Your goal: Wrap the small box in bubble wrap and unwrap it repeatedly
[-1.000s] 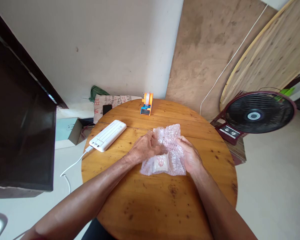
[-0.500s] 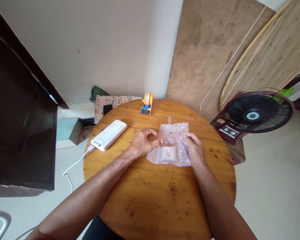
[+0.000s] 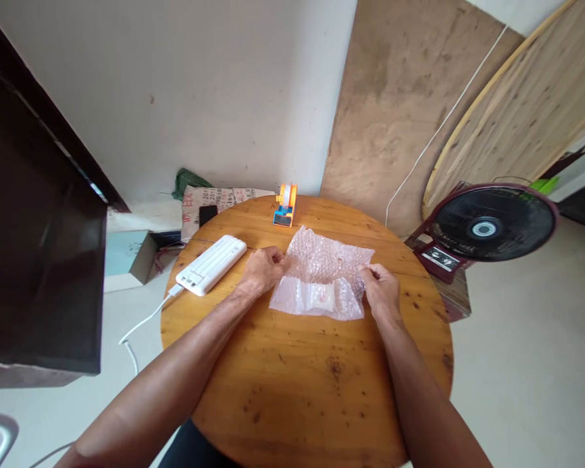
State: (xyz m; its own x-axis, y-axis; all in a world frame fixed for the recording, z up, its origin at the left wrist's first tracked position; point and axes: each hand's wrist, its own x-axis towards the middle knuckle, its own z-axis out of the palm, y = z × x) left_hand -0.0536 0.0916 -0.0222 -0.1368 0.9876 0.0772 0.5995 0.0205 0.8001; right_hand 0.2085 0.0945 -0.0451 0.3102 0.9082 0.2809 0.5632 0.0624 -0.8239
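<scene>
In the head view, the bubble wrap lay opened out near the middle of the round wooden tabletop, its near part folded over a small white packet with a reddish mark that showed through the clear plastic. The left hand was at the wrap's left edge, its grip pinching the plastic between thumb and curled fingers. The right hand was at the opposite edge, its grip likewise pressed together on the plastic, so that the sheet spread between the two. The packet sat between the hands, slightly nearer the person, and neither hand touched it directly. Beyond the wrap, close to the far rim, stood an orange and blue tape dispenser. To the left of the left hand lay a white power bank, set at a slant, with a white cable plugged into its near end and hanging over the edge. Off to the right, beside the tabletop, stood a dark red fan.
</scene>
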